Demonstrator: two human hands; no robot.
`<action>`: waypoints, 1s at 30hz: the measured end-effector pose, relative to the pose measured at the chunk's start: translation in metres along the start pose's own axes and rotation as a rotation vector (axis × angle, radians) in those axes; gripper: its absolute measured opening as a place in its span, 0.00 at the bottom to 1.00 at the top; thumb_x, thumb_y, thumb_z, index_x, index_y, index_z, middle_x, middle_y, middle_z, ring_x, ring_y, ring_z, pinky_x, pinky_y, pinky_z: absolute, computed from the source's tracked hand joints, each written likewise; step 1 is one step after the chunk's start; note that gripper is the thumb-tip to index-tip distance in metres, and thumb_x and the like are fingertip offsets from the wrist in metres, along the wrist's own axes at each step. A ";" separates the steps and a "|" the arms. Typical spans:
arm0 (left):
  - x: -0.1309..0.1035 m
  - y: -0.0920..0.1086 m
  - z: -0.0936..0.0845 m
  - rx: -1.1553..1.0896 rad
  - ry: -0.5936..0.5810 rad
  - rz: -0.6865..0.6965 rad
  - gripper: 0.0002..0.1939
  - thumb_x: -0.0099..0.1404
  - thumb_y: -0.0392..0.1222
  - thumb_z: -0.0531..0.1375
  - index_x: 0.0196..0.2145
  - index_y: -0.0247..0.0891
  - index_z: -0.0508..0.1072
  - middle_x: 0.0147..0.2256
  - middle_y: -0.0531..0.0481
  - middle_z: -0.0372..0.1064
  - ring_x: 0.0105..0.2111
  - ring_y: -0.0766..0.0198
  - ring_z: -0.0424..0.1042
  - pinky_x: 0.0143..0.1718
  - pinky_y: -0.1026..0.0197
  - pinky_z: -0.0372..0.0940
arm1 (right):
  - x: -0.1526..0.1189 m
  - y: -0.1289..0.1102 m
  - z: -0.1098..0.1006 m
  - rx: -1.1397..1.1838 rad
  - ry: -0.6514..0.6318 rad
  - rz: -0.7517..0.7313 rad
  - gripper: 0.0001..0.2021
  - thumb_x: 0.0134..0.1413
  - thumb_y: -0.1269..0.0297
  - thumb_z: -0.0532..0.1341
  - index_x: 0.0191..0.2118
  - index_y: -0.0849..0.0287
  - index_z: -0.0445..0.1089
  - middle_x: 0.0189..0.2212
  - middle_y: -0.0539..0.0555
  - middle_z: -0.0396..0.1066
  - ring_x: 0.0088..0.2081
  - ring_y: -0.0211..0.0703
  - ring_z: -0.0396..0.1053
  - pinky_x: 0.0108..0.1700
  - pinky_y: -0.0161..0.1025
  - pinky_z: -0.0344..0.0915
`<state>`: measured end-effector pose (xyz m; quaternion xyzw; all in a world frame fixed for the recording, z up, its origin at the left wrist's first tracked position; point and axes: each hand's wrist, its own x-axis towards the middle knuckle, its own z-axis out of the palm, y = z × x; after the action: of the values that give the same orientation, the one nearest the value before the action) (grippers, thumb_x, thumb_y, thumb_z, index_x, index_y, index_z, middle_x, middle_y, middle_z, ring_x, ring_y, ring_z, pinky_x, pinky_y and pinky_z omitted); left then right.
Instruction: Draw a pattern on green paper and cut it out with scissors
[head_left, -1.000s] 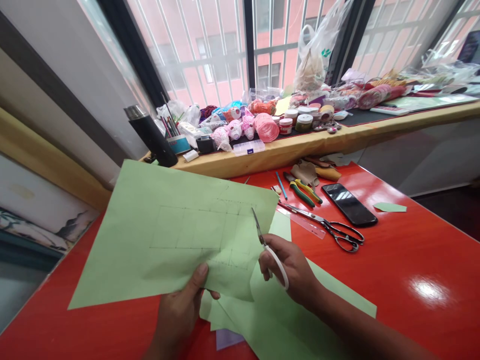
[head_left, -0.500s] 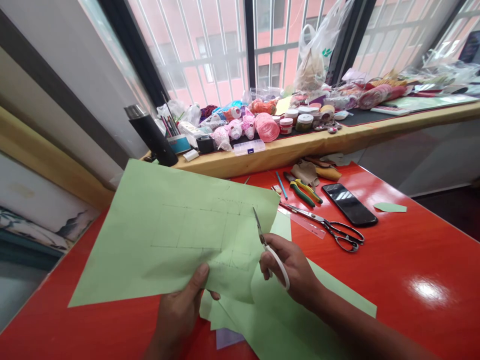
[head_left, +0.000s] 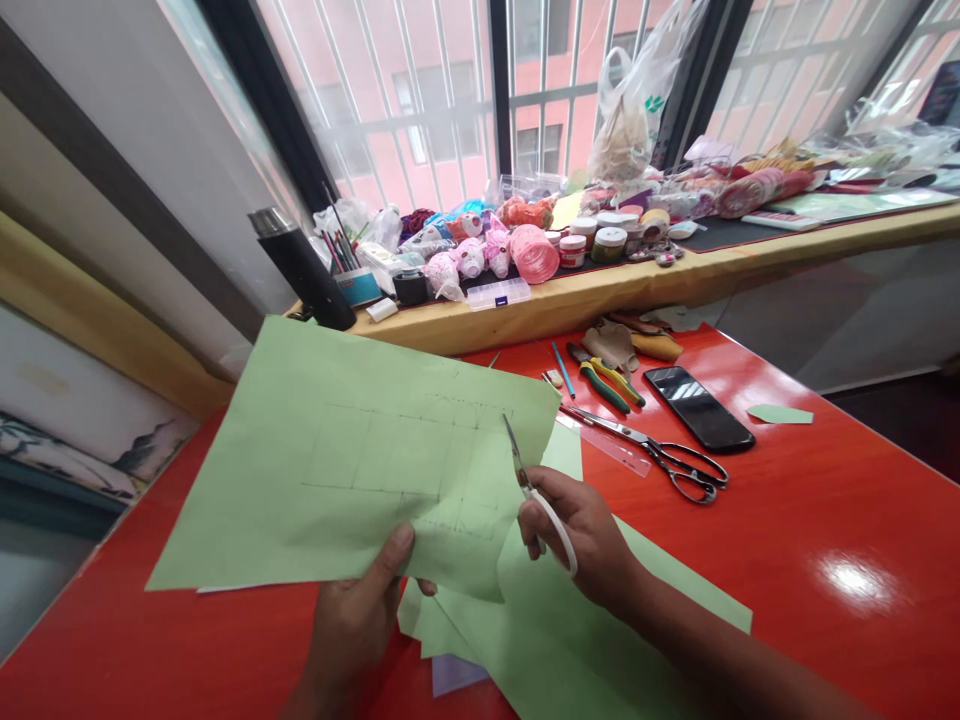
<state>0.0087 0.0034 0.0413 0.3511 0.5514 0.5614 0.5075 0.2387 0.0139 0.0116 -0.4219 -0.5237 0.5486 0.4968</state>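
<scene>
Green paper, in a large sheet [head_left: 345,450] with faint drawn lines, is held up above the red table [head_left: 795,540], toward the left. The left hand [head_left: 360,610] is clamped on its near edge, thumb on top and fingers beneath. The right hand [head_left: 577,540] is closed around the handles of small white-handled scissors [head_left: 523,481], whose blade shows at the sheet's right part; how far apart the blades stand, I cannot tell. The likeliest trouble seems to be a crooked cut: only one near edge is pinched, so the far and left corners hang free, and the paper buckles near the thumb. That slack could let the blades stray from a line or tear the sheet. Loose green paper [head_left: 615,660] lies just below on the near side, and a dipping blade might nick it. Should the left hand slide right, its thumb could come into the blades' path.
</scene>
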 end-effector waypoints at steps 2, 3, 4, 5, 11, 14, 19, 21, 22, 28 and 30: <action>0.001 -0.002 -0.002 -0.011 0.054 -0.010 0.14 0.48 0.46 0.80 0.25 0.37 0.82 0.26 0.49 0.78 0.28 0.57 0.79 0.32 0.59 0.79 | 0.000 0.000 0.000 0.004 0.000 0.001 0.26 0.64 0.34 0.66 0.41 0.56 0.70 0.21 0.46 0.68 0.22 0.41 0.66 0.28 0.38 0.66; 0.001 -0.002 -0.002 -0.020 0.087 -0.014 0.15 0.47 0.45 0.81 0.25 0.37 0.82 0.27 0.49 0.79 0.32 0.55 0.81 0.38 0.58 0.81 | 0.000 0.000 0.000 0.006 -0.002 0.000 0.26 0.64 0.34 0.66 0.41 0.56 0.70 0.21 0.46 0.68 0.22 0.41 0.66 0.28 0.39 0.66; 0.000 -0.002 -0.002 -0.029 0.115 -0.019 0.16 0.44 0.44 0.82 0.26 0.37 0.82 0.28 0.48 0.80 0.36 0.52 0.82 0.43 0.56 0.81 | 0.000 0.000 0.000 0.007 -0.005 0.000 0.26 0.64 0.34 0.66 0.41 0.56 0.70 0.21 0.46 0.68 0.22 0.41 0.66 0.28 0.39 0.66; 0.000 -0.002 -0.003 -0.031 0.133 -0.024 0.18 0.42 0.44 0.82 0.27 0.37 0.83 0.31 0.47 0.82 0.39 0.50 0.83 0.48 0.54 0.81 | 0.000 0.000 0.000 0.008 -0.008 -0.001 0.26 0.64 0.34 0.66 0.42 0.56 0.70 0.21 0.46 0.68 0.23 0.41 0.66 0.28 0.39 0.66; -0.004 -0.002 -0.002 0.049 0.143 -0.016 0.19 0.44 0.50 0.82 0.26 0.38 0.82 0.31 0.47 0.81 0.46 0.46 0.83 0.58 0.48 0.77 | 0.000 0.001 -0.001 0.017 -0.019 -0.010 0.26 0.65 0.34 0.66 0.43 0.56 0.70 0.22 0.47 0.69 0.23 0.40 0.65 0.28 0.38 0.66; -0.004 -0.004 -0.003 0.062 0.167 -0.002 0.20 0.44 0.51 0.82 0.22 0.39 0.79 0.28 0.48 0.79 0.45 0.46 0.83 0.58 0.47 0.78 | 0.001 0.001 -0.001 0.020 -0.019 -0.006 0.27 0.64 0.34 0.67 0.43 0.57 0.70 0.22 0.46 0.69 0.23 0.40 0.66 0.28 0.38 0.66; 0.004 -0.008 -0.010 0.109 0.178 0.028 0.20 0.42 0.52 0.83 0.22 0.40 0.79 0.27 0.49 0.79 0.42 0.45 0.83 0.53 0.48 0.80 | 0.000 0.002 -0.001 0.019 -0.018 0.011 0.29 0.63 0.33 0.67 0.46 0.57 0.72 0.21 0.46 0.68 0.22 0.41 0.66 0.29 0.39 0.68; 0.006 -0.008 -0.013 0.142 0.160 0.044 0.21 0.41 0.53 0.83 0.22 0.40 0.80 0.24 0.49 0.77 0.42 0.45 0.83 0.52 0.49 0.81 | 0.000 0.003 -0.001 0.026 -0.020 0.015 0.30 0.63 0.32 0.67 0.48 0.58 0.74 0.21 0.45 0.67 0.22 0.41 0.66 0.28 0.39 0.67; 0.007 -0.008 -0.013 0.150 0.164 0.062 0.20 0.42 0.54 0.82 0.23 0.41 0.80 0.24 0.49 0.76 0.42 0.45 0.83 0.51 0.49 0.81 | 0.000 0.004 -0.001 0.031 -0.018 0.016 0.30 0.62 0.32 0.67 0.49 0.58 0.74 0.21 0.45 0.67 0.22 0.41 0.66 0.28 0.39 0.67; 0.002 -0.007 -0.009 0.194 0.225 0.082 0.17 0.48 0.55 0.79 0.25 0.44 0.82 0.23 0.49 0.77 0.40 0.42 0.83 0.42 0.47 0.82 | 0.000 0.005 -0.001 0.040 -0.016 0.023 0.31 0.62 0.32 0.68 0.50 0.59 0.76 0.22 0.45 0.67 0.22 0.40 0.66 0.28 0.39 0.67; 0.003 -0.007 -0.010 0.182 0.229 0.086 0.16 0.47 0.55 0.79 0.25 0.44 0.82 0.24 0.49 0.77 0.41 0.41 0.83 0.43 0.46 0.82 | 0.000 0.004 -0.001 0.043 -0.021 0.023 0.32 0.61 0.32 0.68 0.50 0.59 0.76 0.22 0.46 0.67 0.22 0.40 0.66 0.28 0.40 0.67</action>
<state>0.0001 0.0029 0.0331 0.3526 0.6385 0.5667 0.3831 0.2395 0.0142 0.0078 -0.4114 -0.5121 0.5698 0.4939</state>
